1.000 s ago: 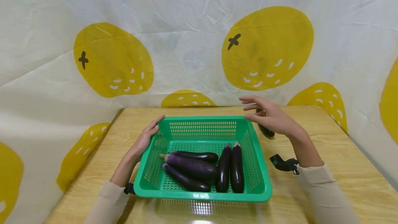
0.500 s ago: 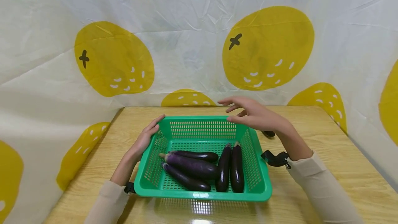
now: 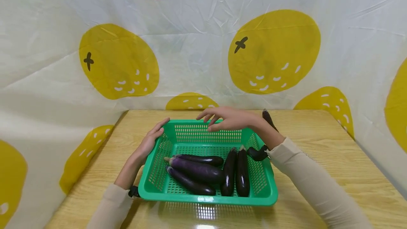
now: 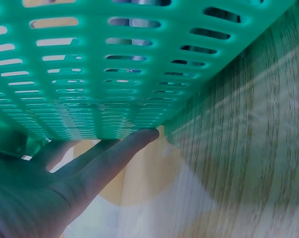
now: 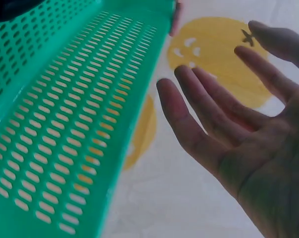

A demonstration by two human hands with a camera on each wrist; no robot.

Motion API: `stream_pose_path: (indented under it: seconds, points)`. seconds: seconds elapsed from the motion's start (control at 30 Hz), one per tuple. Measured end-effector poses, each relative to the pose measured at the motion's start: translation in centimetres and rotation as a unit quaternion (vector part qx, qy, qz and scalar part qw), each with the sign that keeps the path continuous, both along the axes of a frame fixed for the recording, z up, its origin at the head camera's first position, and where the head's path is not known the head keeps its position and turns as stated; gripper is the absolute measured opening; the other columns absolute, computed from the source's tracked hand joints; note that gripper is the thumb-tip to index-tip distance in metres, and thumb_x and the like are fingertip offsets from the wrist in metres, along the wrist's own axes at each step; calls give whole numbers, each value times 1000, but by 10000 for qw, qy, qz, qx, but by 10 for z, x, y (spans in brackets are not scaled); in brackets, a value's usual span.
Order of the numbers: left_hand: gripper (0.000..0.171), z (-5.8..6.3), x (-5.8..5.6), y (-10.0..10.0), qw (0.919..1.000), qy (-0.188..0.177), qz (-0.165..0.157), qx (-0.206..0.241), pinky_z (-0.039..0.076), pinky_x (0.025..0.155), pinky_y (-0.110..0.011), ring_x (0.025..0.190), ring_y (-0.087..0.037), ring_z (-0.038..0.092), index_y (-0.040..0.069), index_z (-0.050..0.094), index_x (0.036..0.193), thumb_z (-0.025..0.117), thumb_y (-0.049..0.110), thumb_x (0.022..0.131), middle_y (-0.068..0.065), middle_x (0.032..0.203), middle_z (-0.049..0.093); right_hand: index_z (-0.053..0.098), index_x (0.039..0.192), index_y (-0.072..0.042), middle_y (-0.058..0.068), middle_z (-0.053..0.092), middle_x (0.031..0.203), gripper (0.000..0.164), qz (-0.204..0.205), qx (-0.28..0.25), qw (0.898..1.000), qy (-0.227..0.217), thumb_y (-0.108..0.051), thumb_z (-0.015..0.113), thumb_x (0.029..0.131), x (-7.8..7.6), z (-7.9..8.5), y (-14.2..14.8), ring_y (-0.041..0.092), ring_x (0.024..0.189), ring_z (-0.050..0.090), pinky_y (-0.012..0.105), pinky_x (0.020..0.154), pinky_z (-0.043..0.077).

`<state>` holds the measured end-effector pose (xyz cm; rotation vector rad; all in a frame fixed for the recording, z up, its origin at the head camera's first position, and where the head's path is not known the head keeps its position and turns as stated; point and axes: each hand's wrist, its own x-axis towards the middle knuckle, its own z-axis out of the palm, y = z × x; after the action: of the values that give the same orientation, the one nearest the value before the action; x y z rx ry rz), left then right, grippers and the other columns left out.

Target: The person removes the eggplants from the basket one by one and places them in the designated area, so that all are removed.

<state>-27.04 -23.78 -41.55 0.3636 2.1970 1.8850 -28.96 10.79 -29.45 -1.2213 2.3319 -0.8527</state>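
Observation:
A green plastic basket with slotted walls stands on the table. Inside it lie several dark purple eggplants, some lengthwise on the left and two upright-facing on the right. My left hand grips the basket's left side near the far corner, its fingers along the outer wall and thumb at the rim; the left wrist view shows those fingers from below. Over the far rim hovers my right hand, fingers spread and loosely bent, holding nothing; in the right wrist view the right hand is apart from the basket.
Another eggplant lies on the table beyond the basket's right side, partly hidden by the right forearm. The wooden table meets a white cloth backdrop with yellow fruit prints. Black wrist camera mounts stick out from the sleeves.
My right hand has moved left, from beside the lone eggplant past the basket's far right corner to above its far rim. The left hand, basket and eggplants have stayed in place.

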Motion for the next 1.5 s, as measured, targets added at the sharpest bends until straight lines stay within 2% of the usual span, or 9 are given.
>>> stream_pose_path:
  seconds: [0.2,0.53,0.7,0.83,1.0,1.17,1.3,1.4,1.5]
  points:
    - [52,-2,1,1,9999,-111,-44,74,44,101,-23,150,-36,32,29,22,167,25,32,115,-8,173,18,46,154,-20,17,51,153,53,308,181,9972,-650,-19,62,103,-10,-18,-24,38,134,56,44,105,53]
    - [52,0,-1,1,10000,-57,-17,67,50,97,-25,143,-37,40,27,22,167,25,34,115,-10,172,21,47,154,-23,26,53,146,60,562,654,9850,-1496,-8,64,98,-20,-46,-46,33,121,68,47,88,57]
    - [52,0,-1,2,10000,-51,-9,47,49,96,-23,145,-37,39,28,23,166,26,34,115,-8,173,20,52,149,-27,27,50,147,56,648,884,9771,-1826,-5,64,98,-20,-55,-50,33,123,65,54,92,56]
    - [52,-1,-1,1,10000,8,22,-30,45,98,-20,148,-35,35,28,24,166,26,34,115,-7,173,20,57,143,-25,25,53,145,51,806,1040,9727,-1911,-3,64,97,-20,-60,-52,36,125,63,58,95,55]
    - [51,0,-1,1,9999,73,29,-102,42,100,-19,151,-34,31,28,25,166,26,35,115,-7,173,19,55,146,-18,21,57,141,52,995,1112,9682,-2008,-3,63,97,-21,-63,-54,30,122,65,49,94,57]
    - [51,0,-1,1,10000,40,37,-52,44,99,-21,150,-35,33,29,25,166,27,35,115,-6,173,20,59,142,-21,14,60,137,49,1051,1209,9648,-2086,-2,64,96,-22,-68,-55,22,116,65,39,85,57]
    - [51,-1,-1,1,9999,93,33,-119,42,100,-18,152,-34,31,29,25,166,26,34,115,-6,174,19,64,133,-24,12,62,134,45,1097,1386,9613,-2112,1,64,96,-22,-74,-56,16,101,64,36,74,52]
    - [51,-1,-1,1,9998,124,27,-156,41,100,-17,152,-33,30,29,25,166,26,35,115,-5,174,18,68,127,-28,11,63,133,44,1081,1500,9594,-2131,4,62,97,-23,-78,-56,14,88,60,36,68,47]
    - [51,-1,-1,1,9999,112,16,-130,43,100,-19,151,-34,32,29,25,166,26,35,115,-5,173,20,70,124,-31,10,63,132,46,1005,1584,9602,-2068,5,61,97,-24,-80,-56,14,90,60,38,68,46]
